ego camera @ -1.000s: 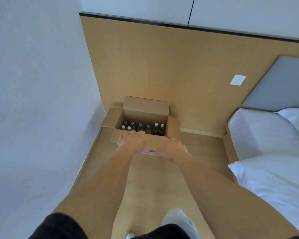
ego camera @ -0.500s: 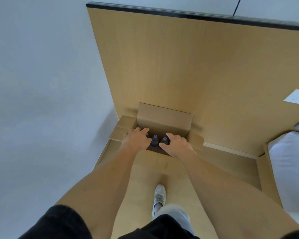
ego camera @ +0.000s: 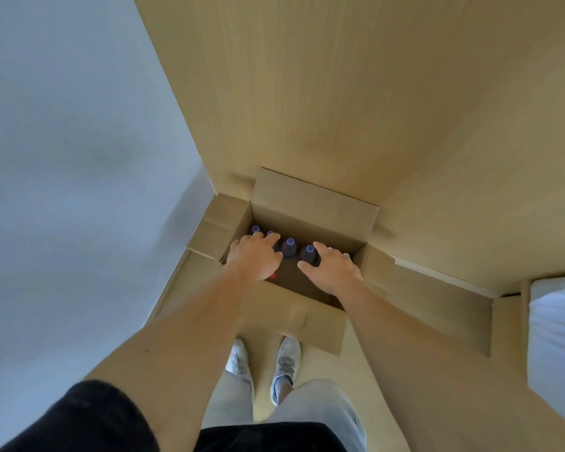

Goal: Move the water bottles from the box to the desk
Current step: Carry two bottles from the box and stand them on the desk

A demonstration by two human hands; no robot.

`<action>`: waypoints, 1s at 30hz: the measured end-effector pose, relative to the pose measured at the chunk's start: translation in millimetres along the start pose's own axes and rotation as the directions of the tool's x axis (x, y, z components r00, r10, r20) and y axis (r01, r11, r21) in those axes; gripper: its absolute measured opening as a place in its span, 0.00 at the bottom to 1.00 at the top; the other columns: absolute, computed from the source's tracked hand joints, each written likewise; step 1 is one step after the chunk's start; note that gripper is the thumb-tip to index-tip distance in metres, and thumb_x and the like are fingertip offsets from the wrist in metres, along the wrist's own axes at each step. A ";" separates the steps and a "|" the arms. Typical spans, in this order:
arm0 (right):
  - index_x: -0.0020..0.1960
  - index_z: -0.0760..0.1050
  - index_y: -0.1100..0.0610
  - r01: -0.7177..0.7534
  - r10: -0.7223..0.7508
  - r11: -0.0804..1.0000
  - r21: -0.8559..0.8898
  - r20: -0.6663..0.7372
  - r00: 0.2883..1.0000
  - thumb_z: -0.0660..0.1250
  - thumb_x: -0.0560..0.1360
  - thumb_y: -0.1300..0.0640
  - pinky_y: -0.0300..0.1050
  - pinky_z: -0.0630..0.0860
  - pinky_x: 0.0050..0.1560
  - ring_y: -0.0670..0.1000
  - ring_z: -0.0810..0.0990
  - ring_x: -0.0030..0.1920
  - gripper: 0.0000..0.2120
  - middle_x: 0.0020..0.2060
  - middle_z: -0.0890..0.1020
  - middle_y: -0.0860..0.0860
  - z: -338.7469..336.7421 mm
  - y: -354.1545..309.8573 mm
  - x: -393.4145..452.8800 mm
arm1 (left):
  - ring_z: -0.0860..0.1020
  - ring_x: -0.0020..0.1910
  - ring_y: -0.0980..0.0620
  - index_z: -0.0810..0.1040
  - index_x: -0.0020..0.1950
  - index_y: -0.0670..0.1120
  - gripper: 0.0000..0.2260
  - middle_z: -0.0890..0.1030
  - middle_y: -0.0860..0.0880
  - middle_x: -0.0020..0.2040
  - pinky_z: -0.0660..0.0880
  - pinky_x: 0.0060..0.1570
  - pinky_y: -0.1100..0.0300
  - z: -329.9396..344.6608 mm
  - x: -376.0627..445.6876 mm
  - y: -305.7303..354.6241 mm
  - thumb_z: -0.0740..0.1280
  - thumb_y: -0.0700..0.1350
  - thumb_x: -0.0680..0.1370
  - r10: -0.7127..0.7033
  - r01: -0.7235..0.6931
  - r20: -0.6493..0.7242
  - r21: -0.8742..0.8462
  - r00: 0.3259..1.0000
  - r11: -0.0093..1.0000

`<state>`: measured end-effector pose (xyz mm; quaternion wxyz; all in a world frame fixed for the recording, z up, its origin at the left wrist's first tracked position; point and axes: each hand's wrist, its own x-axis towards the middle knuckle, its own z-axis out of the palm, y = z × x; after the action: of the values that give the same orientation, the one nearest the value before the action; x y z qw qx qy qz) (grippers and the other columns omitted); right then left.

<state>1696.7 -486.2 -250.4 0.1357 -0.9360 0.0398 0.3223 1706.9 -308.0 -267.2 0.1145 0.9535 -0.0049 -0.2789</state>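
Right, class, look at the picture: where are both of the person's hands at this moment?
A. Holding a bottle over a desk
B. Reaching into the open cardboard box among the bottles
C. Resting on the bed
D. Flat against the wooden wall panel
B: the left hand and the right hand are both down inside the open box, at the purple-capped bottles standing in it.

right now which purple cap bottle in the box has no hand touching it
The middle bottle, standing between the left hand and right hand. The right hand's fingers curl round its right-hand neighbour; the left hand covers the others.
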 end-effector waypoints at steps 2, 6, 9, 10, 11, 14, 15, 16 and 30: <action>0.80 0.56 0.46 -0.017 0.017 1.000 0.012 0.020 1.000 0.58 0.78 0.34 0.57 0.70 0.68 0.59 0.69 0.71 0.34 0.72 0.70 0.52 3.9 -0.9 16.6 | 0.68 0.71 0.41 0.59 0.80 0.55 0.24 0.69 0.46 0.74 0.65 0.69 0.44 3.0 19.5 -6.8 0.54 0.56 0.83 -0.003 0.004 0.024 -0.009 1.000 1.000; 0.79 0.58 0.47 -0.065 0.063 0.997 0.034 0.048 0.997 0.58 0.78 0.34 0.55 0.70 0.67 0.59 0.70 0.70 0.33 0.70 0.72 0.54 11.5 -3.1 45.2 | 0.70 0.69 0.40 0.63 0.78 0.54 0.22 0.71 0.44 0.71 0.66 0.68 0.44 10.5 56.3 -27.3 0.55 0.54 0.83 -0.007 0.008 0.075 -0.014 0.997 1.000; 0.79 0.57 0.47 -0.113 0.109 0.992 0.050 0.076 0.991 0.58 0.78 0.34 0.55 0.69 0.66 0.60 0.70 0.70 0.33 0.70 0.72 0.54 22.6 -5.6 68.1 | 0.70 0.69 0.40 0.63 0.77 0.53 0.22 0.71 0.44 0.71 0.66 0.67 0.45 17.1 83.7 -44.7 0.56 0.53 0.83 -0.007 0.007 0.119 -0.003 0.993 1.000; 0.79 0.57 0.47 -0.128 0.123 0.990 0.052 0.090 0.988 0.58 0.78 0.34 0.55 0.69 0.65 0.60 0.70 0.69 0.33 0.70 0.72 0.54 27.8 -6.8 77.7 | 0.70 0.69 0.40 0.62 0.78 0.53 0.23 0.71 0.44 0.71 0.66 0.67 0.46 20.2 94.1 -50.9 0.56 0.54 0.83 -0.010 0.009 0.137 0.002 0.991 1.000; 0.79 0.57 0.47 -0.140 0.134 0.989 0.057 0.100 0.986 0.58 0.78 0.34 0.55 0.69 0.65 0.60 0.70 0.69 0.33 0.70 0.72 0.55 32.3 -7.9 86.8 | 0.69 0.70 0.40 0.62 0.79 0.54 0.23 0.70 0.44 0.72 0.66 0.67 0.46 22.5 104.0 -56.5 0.56 0.54 0.83 -0.010 0.009 0.151 0.007 0.989 1.000; 0.80 0.56 0.46 -0.162 0.151 0.983 0.090 0.118 0.982 0.58 0.78 0.34 0.56 0.69 0.67 0.60 0.70 0.70 0.34 0.71 0.71 0.55 49.2 -9.2 116.3 | 0.68 0.71 0.40 0.60 0.80 0.54 0.24 0.69 0.44 0.74 0.65 0.68 0.46 37.1 132.5 -73.4 0.56 0.54 0.83 -0.020 0.018 0.176 0.012 0.984 1.000; 0.80 0.56 0.46 -0.170 0.156 0.980 0.103 0.128 0.979 0.58 0.78 0.34 0.56 0.69 0.67 0.60 0.69 0.71 0.34 0.71 0.71 0.55 56.2 -8.1 127.5 | 0.68 0.71 0.40 0.60 0.80 0.55 0.24 0.69 0.45 0.74 0.65 0.68 0.46 44.9 142.8 -78.3 0.57 0.54 0.83 -0.027 0.026 0.190 0.010 0.981 1.000; 0.80 0.56 0.45 -0.178 0.162 0.977 0.115 0.136 0.977 0.58 0.78 0.34 0.57 0.69 0.68 0.60 0.69 0.71 0.34 0.71 0.71 0.55 61.7 -6.4 138.3 | 0.67 0.72 0.40 0.60 0.80 0.55 0.24 0.68 0.45 0.74 0.65 0.69 0.46 51.3 153.0 -81.9 0.57 0.54 0.83 -0.033 0.032 0.203 0.008 0.979 0.999; 0.80 0.52 0.43 -0.229 0.201 0.968 0.107 0.222 0.954 0.58 0.79 0.35 0.58 0.69 0.69 0.60 0.67 0.73 0.33 0.75 0.67 0.54 183.9 53.5 285.2 | 0.72 0.69 0.40 0.65 0.78 0.50 0.24 0.70 0.43 0.72 0.72 0.65 0.47 196.3 299.0 -130.6 0.62 0.50 0.82 -0.090 0.089 0.199 0.014 0.976 0.996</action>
<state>1804.1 -482.4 -576.7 0.1645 -0.8759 0.1482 0.4288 1847.6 -245.0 -615.5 0.0982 0.9202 0.0257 -0.3781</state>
